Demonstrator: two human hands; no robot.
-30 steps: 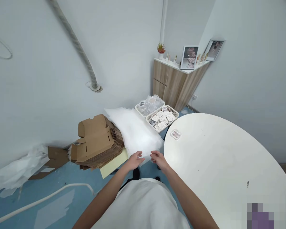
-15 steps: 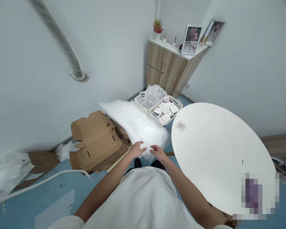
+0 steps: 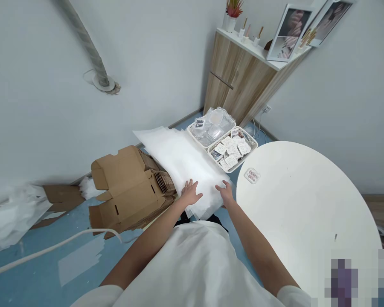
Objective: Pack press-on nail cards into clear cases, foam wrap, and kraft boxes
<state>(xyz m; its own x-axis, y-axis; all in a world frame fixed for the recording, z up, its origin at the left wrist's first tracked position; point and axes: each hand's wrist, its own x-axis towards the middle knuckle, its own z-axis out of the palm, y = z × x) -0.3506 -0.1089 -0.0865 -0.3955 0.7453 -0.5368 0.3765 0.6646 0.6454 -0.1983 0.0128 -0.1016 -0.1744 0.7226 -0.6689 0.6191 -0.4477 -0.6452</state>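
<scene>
**Both hands flat on a stack of white foam sheets**

The left hand point(image 3: 191, 192) lies palm down with its fingers spread on the near end of a stack of white foam sheets point(image 3: 182, 157), and the right hand point(image 3: 226, 192) rests on the same near edge just beside it, fingers loosely extended and gripping nothing that can be seen. The two hands are near each other but apart, with a strip of white sheet showing between them. The stack runs away from the person toward the wall, its sheets slightly fanned at the near corner.

To the left of the sheets, touching their edge, sits a pile of flattened cardboard boxes point(image 3: 131, 192) with one half-folded box on top. At the far end of the sheets stand two white baskets side by side: one point(image 3: 211, 130) filled with clear plastic cases, the other point(image 3: 233, 149) with small printed cards or packets (too small to read). To the right is a round white counter point(image 3: 307, 200), and a small clear case point(image 3: 252, 175) lies on it near its left edge, just beyond the right hand.

Farther back a wooden cabinet point(image 3: 240, 81) stands in the corner, carrying a small potted plant point(image 3: 232, 10) and framed pictures point(image 3: 289, 32). Crumpled white wrapping point(image 3: 13, 213) lies on the blue floor at the far left
</scene>
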